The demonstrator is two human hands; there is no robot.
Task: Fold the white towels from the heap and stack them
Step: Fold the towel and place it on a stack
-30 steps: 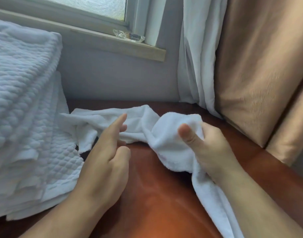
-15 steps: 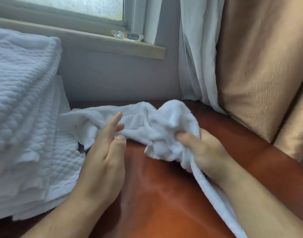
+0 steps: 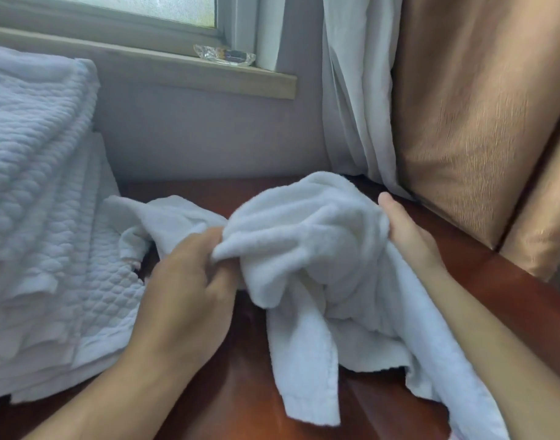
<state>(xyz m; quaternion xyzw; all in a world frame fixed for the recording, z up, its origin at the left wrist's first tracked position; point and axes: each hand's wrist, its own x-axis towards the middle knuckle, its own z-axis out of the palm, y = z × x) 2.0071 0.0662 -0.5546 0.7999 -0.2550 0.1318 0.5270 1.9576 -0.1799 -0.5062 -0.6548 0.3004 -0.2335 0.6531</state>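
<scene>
A crumpled white towel (image 3: 307,249) is bunched up above the brown leather surface (image 3: 240,392). My left hand (image 3: 189,281) pinches a fold at its left side, fingers curled into the cloth. My right hand (image 3: 405,236) grips the bunch from the right, thumb up, fingers hidden behind the cloth. Loose ends of the towel hang down toward me. Folded white quilted towels lie in a stack (image 3: 40,201) at the left, and the towel's far-left end lies against it.
A window sill (image 3: 177,71) with a small clear glass dish (image 3: 224,55) runs behind. A white curtain (image 3: 354,100) hangs at the back right, beside tan cushions (image 3: 481,115) that bound the surface on the right.
My left hand went from open beside the towel to pinching a fold. My right hand lifted and gathered the towel into a bigger bunch, more cloth pulled in from the right.
</scene>
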